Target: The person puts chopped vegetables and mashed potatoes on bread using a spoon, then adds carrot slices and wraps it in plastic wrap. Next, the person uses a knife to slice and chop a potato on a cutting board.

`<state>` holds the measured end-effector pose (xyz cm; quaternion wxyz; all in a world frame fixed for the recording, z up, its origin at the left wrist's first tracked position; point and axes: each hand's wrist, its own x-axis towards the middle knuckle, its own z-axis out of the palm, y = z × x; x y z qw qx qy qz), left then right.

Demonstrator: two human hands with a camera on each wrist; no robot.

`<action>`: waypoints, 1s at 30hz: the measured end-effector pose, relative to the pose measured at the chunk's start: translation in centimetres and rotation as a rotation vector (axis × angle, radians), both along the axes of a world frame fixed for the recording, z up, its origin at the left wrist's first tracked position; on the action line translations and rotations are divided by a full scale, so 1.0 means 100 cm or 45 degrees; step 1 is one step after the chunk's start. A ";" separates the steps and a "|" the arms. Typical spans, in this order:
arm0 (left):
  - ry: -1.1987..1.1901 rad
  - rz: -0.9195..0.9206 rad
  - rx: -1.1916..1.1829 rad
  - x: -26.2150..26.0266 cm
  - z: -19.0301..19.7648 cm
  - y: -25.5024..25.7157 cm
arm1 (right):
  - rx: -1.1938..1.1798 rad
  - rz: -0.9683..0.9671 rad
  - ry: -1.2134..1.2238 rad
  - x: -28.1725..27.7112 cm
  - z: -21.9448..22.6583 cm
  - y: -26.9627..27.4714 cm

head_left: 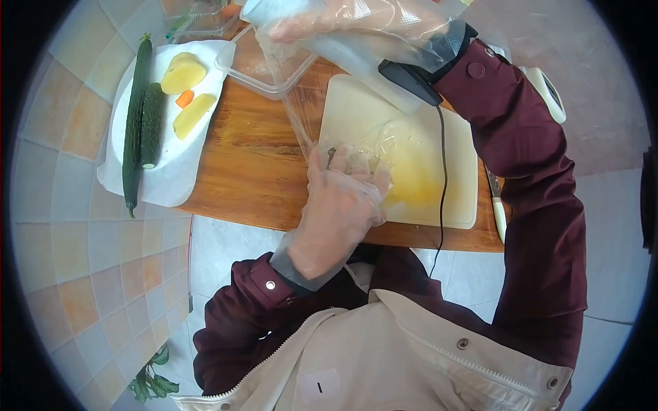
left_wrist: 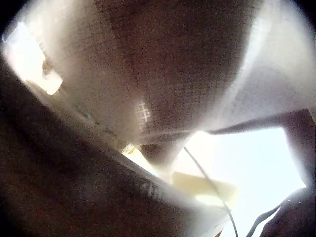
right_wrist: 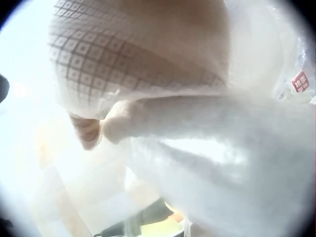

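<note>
Both hands are inside clear plastic gloves. My left hand is over the left edge of the cream cutting board, its fingers bent down round crumpled clear plastic; what lies under the fingertips is hard to make out. Stretched film runs up from there towards my right hand. That hand is above the far end of the board, and in the right wrist view its fingertips pinch pale translucent plastic. In the left wrist view, blurred glove plastic covers most of the picture.
A white sheet on the left bears two green cucumbers, peeled yellow pieces and an orange piece. Beyond stands a clear container. A knife lies right of the board; a black cable hangs across it.
</note>
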<state>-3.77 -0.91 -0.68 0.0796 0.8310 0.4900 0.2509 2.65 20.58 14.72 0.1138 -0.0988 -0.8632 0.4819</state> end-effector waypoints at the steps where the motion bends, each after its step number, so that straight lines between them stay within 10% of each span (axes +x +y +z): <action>1: 0.004 -0.003 -0.003 0.000 -0.001 0.000 | 0.005 0.000 0.002 0.000 0.000 0.003; 7: 0.016 -0.028 -0.039 -0.002 0.002 0.001 | -0.196 0.000 -0.498 0.007 0.048 0.015; 9: 0.009 -0.035 -0.042 -0.002 0.003 0.002 | -0.406 -0.099 0.181 0.012 0.016 0.005; 13: 0.009 -0.038 -0.040 -0.002 0.002 0.003 | -0.475 -0.003 0.155 0.013 0.011 0.006; 16: -0.003 -0.046 -0.017 -0.004 0.000 0.004 | 0.031 -0.107 -0.033 0.004 0.016 -0.005; 19: 0.013 -0.049 -0.022 -0.004 0.003 0.005 | -0.347 0.137 0.059 0.000 -0.006 0.015; 30: 0.053 -0.049 -0.028 -0.004 0.004 0.005 | -0.170 0.096 -0.010 0.011 0.014 0.002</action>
